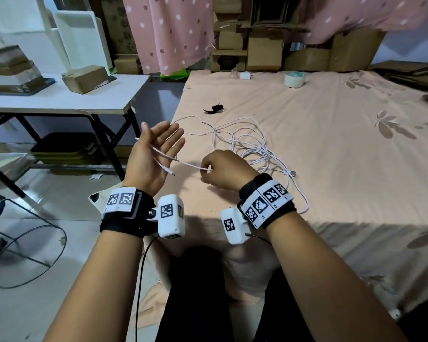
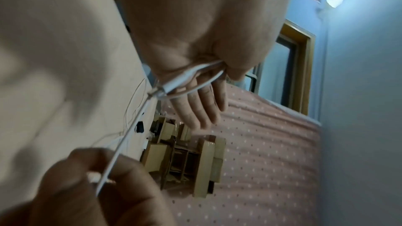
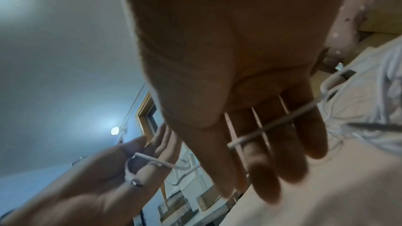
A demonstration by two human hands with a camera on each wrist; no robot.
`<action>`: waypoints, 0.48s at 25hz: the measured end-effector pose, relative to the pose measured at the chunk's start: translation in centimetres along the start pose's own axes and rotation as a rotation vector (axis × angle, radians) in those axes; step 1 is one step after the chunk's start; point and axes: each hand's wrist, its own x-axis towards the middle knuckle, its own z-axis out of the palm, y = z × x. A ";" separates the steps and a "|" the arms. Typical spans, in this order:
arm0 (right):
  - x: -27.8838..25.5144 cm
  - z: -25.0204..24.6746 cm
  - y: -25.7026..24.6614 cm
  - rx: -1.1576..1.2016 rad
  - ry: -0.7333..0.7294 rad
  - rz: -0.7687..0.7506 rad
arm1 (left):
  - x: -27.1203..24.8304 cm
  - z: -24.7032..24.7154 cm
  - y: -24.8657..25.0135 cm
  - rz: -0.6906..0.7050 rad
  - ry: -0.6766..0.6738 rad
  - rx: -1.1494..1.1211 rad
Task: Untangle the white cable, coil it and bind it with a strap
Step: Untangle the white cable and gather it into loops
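The white cable [image 1: 252, 146] lies in a loose tangle on the peach bed sheet [image 1: 344, 149]. My left hand [image 1: 158, 146] is raised palm up off the bed's left edge, fingers straight. It pinches one cable end in the crook of the thumb, and that end's connector [image 2: 174, 83] hangs across the palm. My right hand [image 1: 208, 169] pinches the same strand [image 2: 128, 135] a short way along, between thumb and fingers, just above the sheet. The other connector [image 1: 292, 172] rests on the bed to the right. A black strap [image 1: 214, 108] lies farther back.
At the bed's far edge stand a tape roll [image 1: 294, 79] and a white charger [image 1: 245, 75], with cardboard boxes behind. A white folding table [image 1: 59, 99] with a box [image 1: 85, 77] stands to the left. A wire frame [image 1: 22, 250] lies on the floor.
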 end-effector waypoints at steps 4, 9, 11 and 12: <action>-0.7 -1.5 0.9 -0.396 -0.061 0.042 | 0.5 0.0 -0.6 0.193 0.091 0.108; -0.7 -2.5 4.0 -0.396 0.029 0.148 | 1.3 -1.3 1.5 0.446 0.408 0.061; -0.5 -2.5 5.6 -0.279 0.089 0.223 | 1.6 -2.0 2.4 0.473 0.452 0.088; -0.4 -2.7 6.2 -0.182 0.126 0.244 | 1.7 -2.1 2.5 0.453 0.443 0.115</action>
